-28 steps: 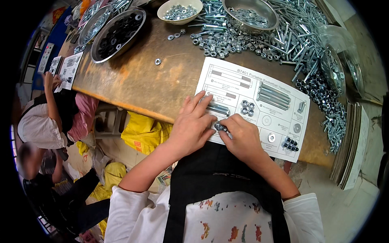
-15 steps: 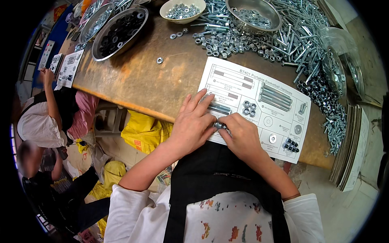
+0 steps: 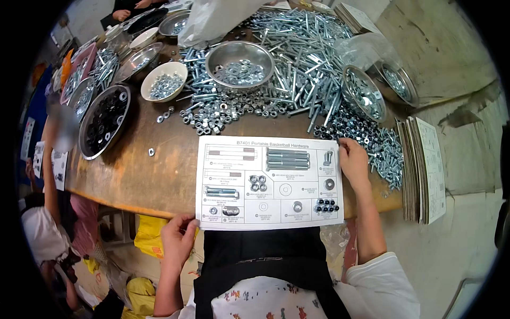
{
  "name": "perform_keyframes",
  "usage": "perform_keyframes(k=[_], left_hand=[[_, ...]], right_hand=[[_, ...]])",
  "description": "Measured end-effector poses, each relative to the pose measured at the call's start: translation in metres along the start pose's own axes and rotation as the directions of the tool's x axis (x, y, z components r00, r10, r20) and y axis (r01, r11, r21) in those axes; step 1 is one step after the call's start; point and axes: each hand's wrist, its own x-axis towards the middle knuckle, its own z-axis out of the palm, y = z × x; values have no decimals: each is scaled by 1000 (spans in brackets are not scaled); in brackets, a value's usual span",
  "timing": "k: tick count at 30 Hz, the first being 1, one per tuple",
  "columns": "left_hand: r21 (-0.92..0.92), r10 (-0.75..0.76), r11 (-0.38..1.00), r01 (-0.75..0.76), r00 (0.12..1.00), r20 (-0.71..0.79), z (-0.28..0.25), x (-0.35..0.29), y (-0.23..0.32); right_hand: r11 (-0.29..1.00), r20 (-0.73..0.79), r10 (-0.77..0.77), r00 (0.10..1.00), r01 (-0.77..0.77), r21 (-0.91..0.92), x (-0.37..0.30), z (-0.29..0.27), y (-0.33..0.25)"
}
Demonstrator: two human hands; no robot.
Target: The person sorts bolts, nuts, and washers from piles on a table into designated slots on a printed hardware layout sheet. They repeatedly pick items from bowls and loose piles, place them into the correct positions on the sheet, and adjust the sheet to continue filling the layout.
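A white printed hardware card [image 3: 281, 183] lies squarely in front of me, its lower edge near the table's edge. My left hand [image 3: 179, 234] is closed on its lower left corner, thumb on top. My right hand [image 3: 353, 159] holds its upper right edge, fingers curled. On the card rest long bolts [image 3: 287, 159], shorter bolts [image 3: 221, 192], silver nuts [image 3: 257, 183], small bolts [image 3: 328, 158] and several black-topped nuts [image 3: 326, 206]. Washers [image 3: 297, 206] and a row of dark metal pieces [image 3: 230, 211] sit in lower boxes.
Beyond the card, loose bolts [image 3: 308, 58] and nuts [image 3: 212, 114] are heaped around a steel bowl of washers [image 3: 240, 87]. A bowl of black washers [image 3: 85, 149] stands left, stacked cards [image 3: 411, 170] right. Other people work at the left and far side.
Both hands have left the dark metal pieces, which now lie in a lower box. They have parted to the card's opposite corners. The card now sits straighter, and my view has shifted.
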Motion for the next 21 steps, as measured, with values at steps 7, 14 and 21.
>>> perform_keyframes(k=[7,14,21], left_hand=[[-246,-201,935,257,952,231,31,-5,-15],[-217,-176,960,177,984,27,2,-24,-20],[-453,-182,879,152,983,-24,0,-37,-48]], right_hand=[[999,75,15,997,-12,-41,-16,-27,92],[983,140,-19,990,-7,183,22,23,85],[1000,423,-11,906,19,-15,56,28,68]])
